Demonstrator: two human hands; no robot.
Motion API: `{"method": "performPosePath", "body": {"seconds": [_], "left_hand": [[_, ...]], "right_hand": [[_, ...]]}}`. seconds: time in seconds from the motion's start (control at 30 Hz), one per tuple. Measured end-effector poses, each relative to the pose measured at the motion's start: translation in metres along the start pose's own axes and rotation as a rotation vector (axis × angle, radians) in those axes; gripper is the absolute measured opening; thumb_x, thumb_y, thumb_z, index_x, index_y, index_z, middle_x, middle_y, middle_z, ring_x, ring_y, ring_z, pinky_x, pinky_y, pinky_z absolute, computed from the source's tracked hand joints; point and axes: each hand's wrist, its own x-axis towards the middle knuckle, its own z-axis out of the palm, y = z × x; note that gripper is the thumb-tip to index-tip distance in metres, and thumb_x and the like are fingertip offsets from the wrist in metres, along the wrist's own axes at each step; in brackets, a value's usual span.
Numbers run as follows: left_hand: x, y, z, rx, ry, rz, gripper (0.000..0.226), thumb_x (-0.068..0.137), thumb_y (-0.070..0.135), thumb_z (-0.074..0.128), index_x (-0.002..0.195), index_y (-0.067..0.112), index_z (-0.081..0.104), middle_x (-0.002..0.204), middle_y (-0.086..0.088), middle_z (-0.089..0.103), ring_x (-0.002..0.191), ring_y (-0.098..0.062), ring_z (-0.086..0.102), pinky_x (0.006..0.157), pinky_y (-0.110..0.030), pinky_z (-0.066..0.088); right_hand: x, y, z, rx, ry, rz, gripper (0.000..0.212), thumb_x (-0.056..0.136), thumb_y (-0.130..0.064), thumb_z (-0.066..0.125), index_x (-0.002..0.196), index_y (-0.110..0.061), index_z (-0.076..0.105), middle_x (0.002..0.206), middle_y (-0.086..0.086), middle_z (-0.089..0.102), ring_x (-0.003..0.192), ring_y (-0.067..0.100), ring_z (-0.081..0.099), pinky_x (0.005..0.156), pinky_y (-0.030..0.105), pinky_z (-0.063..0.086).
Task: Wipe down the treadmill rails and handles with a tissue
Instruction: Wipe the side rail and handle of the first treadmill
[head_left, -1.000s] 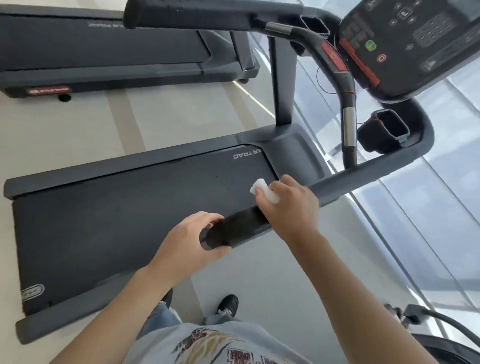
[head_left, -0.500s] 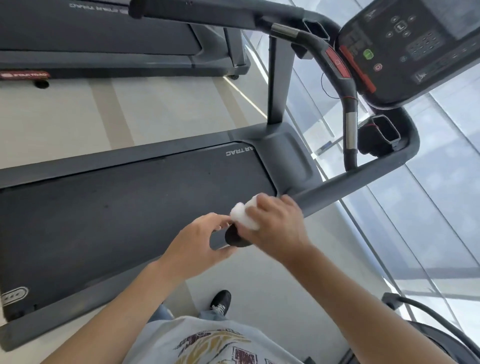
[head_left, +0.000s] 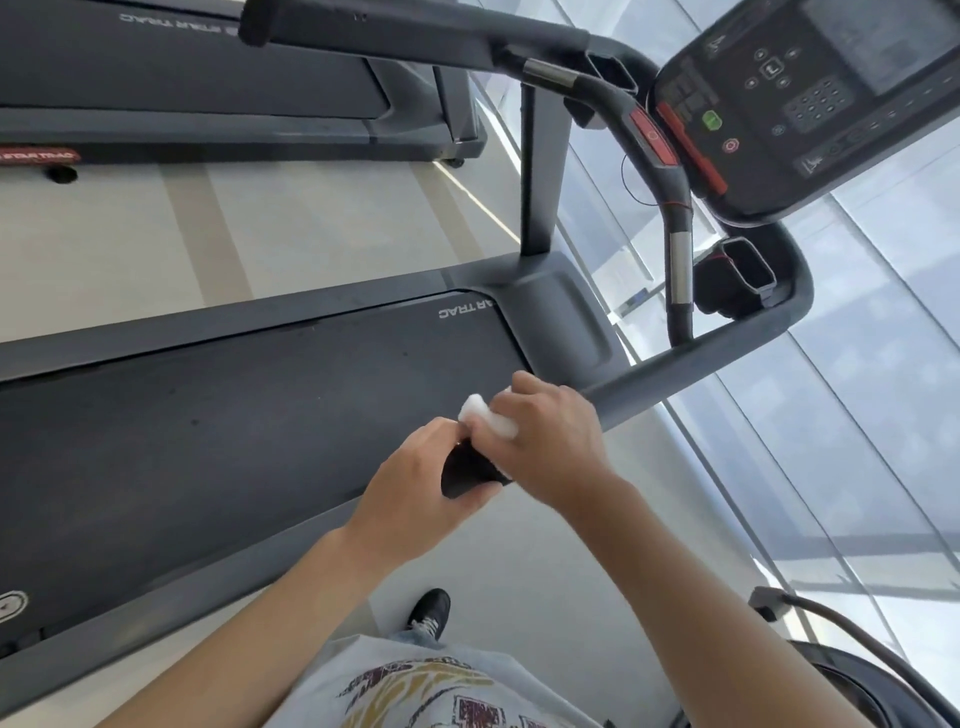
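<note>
— What is showing at the left side?

— A second dark grey treadmill (head_left: 208, 104) is standing across the pale floor (head_left: 260, 234), at the upper left. Nearer, the wide black running belt (head_left: 234, 426) of the treadmill being cleaned is stretching between its grey side rails (head_left: 208, 325).

— And the hands?

— The left hand (head_left: 415, 483) is curling round the black capped end (head_left: 467, 470) of the near grey handrail (head_left: 691, 358), thumb underneath, fingers over the top. Just beside it, touching it, the right hand (head_left: 556, 441) is clamping over the same handrail, pressing a folded white tissue (head_left: 485, 413) against the bar. The tissue is peeking out between the right hand's fingers and the left hand's fingertips, above the right edge of the belt.

— What is lying further right?

— The handrail is running up and bending round towards the black console (head_left: 810, 104) with its green and red buttons. A curved inner grip with a red panel (head_left: 654, 140) is hanging below the console, and a black cup holder (head_left: 743, 275) is sitting inside the bend.

— And below the hands?

— A black shoe (head_left: 431, 613) is standing on the floor, with a grey printed shirt (head_left: 426, 686) at the bottom edge.
</note>
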Motion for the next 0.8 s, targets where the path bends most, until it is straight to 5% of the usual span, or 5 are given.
{"method": "performPosePath", "body": {"seconds": [0.1,0.2,0.33,0.6,0.8], "left_hand": [[0.004,0.006,0.009,-0.037,0.056,-0.008,0.037,0.085,0.051,0.076,0.095,0.021,0.056,0.091,0.015,0.059,0.087,-0.013,0.059,0.072,-0.019,0.044],[0.012,0.014,0.015,-0.009,0.036,0.030,0.038,0.088,0.049,0.079,0.110,0.024,0.061,0.103,0.017,0.060,0.098,-0.010,0.060,0.080,-0.018,0.045],[0.027,0.030,0.029,0.085,-0.010,0.060,0.053,0.092,0.050,0.068,0.137,0.026,0.056,0.127,0.018,0.056,0.116,-0.006,0.056,0.096,-0.028,0.050],[0.070,0.067,0.049,0.398,-0.082,0.038,0.051,0.096,0.058,0.059,0.138,0.028,0.057,0.125,0.016,0.062,0.112,-0.011,0.060,0.089,-0.039,0.055],[0.071,0.074,0.051,0.488,-0.077,-0.019,0.028,0.088,0.050,0.069,0.093,0.028,0.053,0.083,0.013,0.060,0.074,-0.012,0.058,0.064,-0.036,0.049]], "right_hand": [[-0.012,0.003,0.013,0.112,0.172,-0.109,0.040,0.087,-0.041,0.069,0.060,-0.017,0.054,0.067,-0.002,0.040,0.054,0.024,0.038,0.054,0.033,0.038],[-0.004,0.034,0.012,0.171,0.254,-0.140,0.045,0.088,-0.041,0.070,0.058,-0.015,0.049,0.064,-0.001,0.038,0.051,0.026,0.033,0.051,0.029,0.031],[0.016,0.117,0.004,0.144,0.228,0.088,0.049,0.092,-0.045,0.063,0.059,-0.021,0.036,0.066,-0.001,0.033,0.052,0.027,0.036,0.049,0.029,0.030],[0.022,0.151,0.005,0.190,0.272,0.235,0.051,0.094,-0.043,0.066,0.054,-0.025,0.040,0.066,-0.002,0.038,0.055,0.023,0.038,0.057,0.029,0.030],[-0.007,0.103,0.028,0.374,0.497,-0.037,0.044,0.088,-0.034,0.075,0.059,-0.014,0.048,0.069,-0.002,0.031,0.057,0.020,0.031,0.055,0.033,0.031]]}}
